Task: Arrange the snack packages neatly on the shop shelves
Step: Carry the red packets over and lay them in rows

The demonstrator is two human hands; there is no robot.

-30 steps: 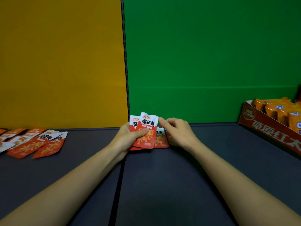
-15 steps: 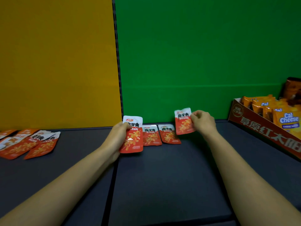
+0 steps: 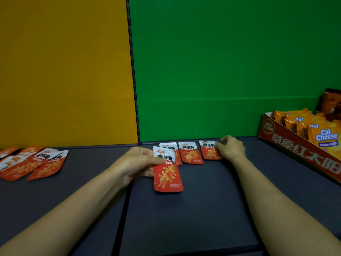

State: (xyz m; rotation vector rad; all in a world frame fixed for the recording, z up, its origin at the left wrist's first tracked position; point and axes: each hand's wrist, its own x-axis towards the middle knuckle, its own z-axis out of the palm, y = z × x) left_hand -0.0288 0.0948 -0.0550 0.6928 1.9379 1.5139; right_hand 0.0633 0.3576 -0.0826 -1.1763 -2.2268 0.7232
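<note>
Red snack packets in a row on a dark shelf [image 3: 193, 209].
Left hand [image 3: 137, 163] grips one packet [image 3: 167, 174] by its white top; right hand [image 3: 231, 148] presses the end packet [image 3: 209, 151] flat beside two others [image 3: 190, 153] along the green back wall [image 3: 221, 71].

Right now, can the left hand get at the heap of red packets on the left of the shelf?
Probably yes, once free. The shelf is bare between the left hand and the heap, so nothing blocks the way. But that hand is holding a packet, which it should put down first.
</note>
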